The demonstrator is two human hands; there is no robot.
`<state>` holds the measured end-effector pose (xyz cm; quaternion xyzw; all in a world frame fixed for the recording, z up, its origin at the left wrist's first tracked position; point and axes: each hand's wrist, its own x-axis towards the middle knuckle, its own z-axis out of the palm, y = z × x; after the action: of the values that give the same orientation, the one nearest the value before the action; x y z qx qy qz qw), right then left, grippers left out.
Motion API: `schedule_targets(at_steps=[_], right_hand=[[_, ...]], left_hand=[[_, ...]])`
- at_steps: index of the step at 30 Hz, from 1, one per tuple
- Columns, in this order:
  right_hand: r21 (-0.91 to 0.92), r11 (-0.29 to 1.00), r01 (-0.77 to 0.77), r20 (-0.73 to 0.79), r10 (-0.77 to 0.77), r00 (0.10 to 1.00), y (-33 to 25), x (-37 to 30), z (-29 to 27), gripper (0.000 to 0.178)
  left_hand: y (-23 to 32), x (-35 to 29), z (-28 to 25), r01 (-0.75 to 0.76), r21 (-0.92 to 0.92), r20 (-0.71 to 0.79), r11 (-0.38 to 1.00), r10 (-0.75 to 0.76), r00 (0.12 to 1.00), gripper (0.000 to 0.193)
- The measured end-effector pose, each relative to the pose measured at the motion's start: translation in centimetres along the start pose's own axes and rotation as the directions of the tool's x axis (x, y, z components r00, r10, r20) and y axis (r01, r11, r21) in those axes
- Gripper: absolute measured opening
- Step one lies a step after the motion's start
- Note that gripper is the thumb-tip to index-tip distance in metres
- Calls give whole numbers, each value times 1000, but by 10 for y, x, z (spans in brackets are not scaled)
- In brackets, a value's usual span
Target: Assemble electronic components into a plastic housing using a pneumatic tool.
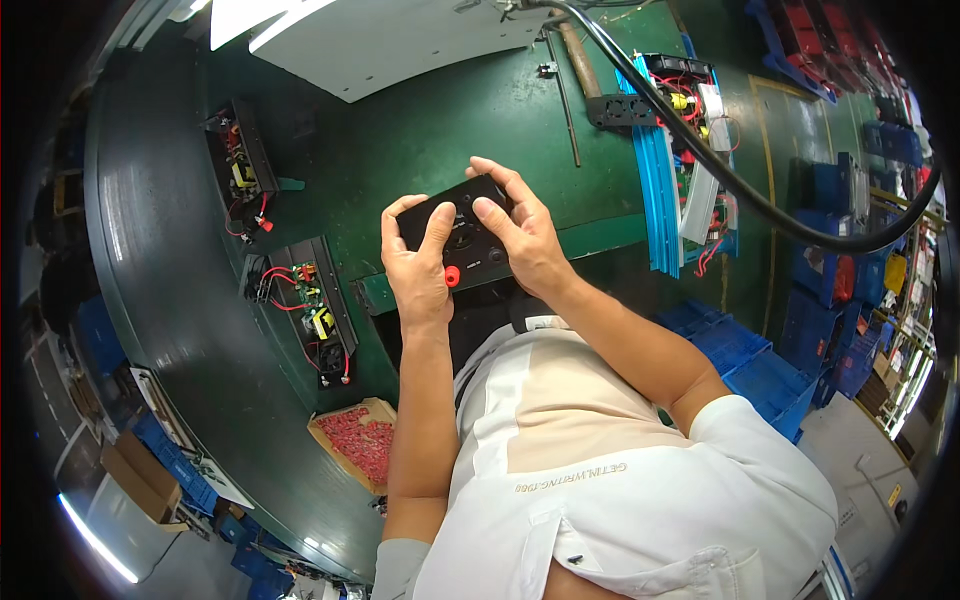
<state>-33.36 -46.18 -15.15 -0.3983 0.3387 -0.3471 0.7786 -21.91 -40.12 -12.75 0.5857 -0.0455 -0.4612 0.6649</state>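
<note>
Both hands grip a black panel (473, 262) in front of my body, above the near edge of the green bench. A red round terminal (453, 276) sticks out at its lower left, and a dark socket shows near its middle. My left hand (420, 255) is closed around the left side, thumb pressed on the face. On the right side, my right hand (527, 235) holds the panel the same way, its index finger along the top edge. The panel's underside is hidden from this view.
Two open black housings with circuit boards (318, 315) lie on the left beside a box of small red parts (357, 445). Blue finned housings (655, 190) with wired boards stand at right. A thick black cable (735, 182) arches over them. A hammer (577, 50) lies at the back.
</note>
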Motion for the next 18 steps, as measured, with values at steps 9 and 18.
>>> schedule_targets(at_steps=[9, 18], right_hand=[[-519, 745, 419, 143, -408, 902, -51, 0, 2, 61], [-598, 249, 762, -131, -968, 214, -167, 111, 80, 59]], left_hand=[[-2, -2, -7, 0, 34, -5, 999, 0, 1000, 30], [-8, 1, -8, 4, 67, -18, 998, -3, 1000, 30]])
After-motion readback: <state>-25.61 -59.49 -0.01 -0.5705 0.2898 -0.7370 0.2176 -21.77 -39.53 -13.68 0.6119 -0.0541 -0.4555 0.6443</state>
